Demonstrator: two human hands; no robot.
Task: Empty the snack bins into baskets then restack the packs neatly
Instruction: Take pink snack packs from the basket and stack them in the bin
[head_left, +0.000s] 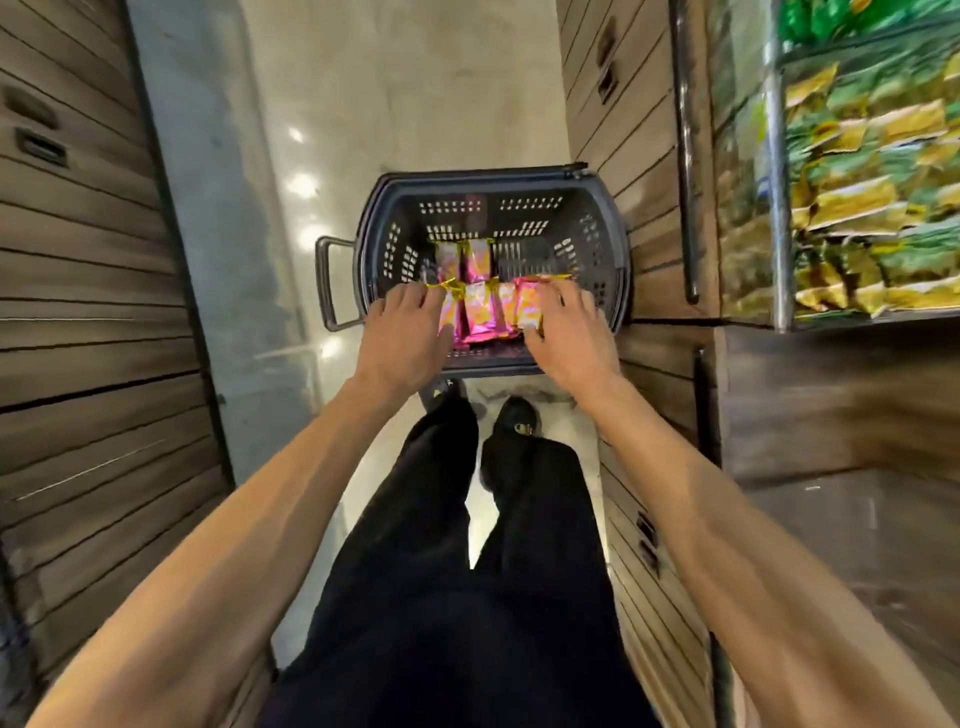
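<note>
The left hand (402, 338) and right hand (569, 338) cover the outer pink packs (480, 312); the print is unreadable. Shelf packs (872, 197) are blurred and cut off at the right edge.

Pretty narrow aisle tbh. Glossy pale floor (395, 104) with a few light glares on it, brown wood-slat panels (78, 312) down both sides, and a grey pillar (208, 208) by the left one. There's a metal pole (776, 182) upright on the right. Black trousers (441, 571) and black shoes (514, 415) at the bottom.
</note>
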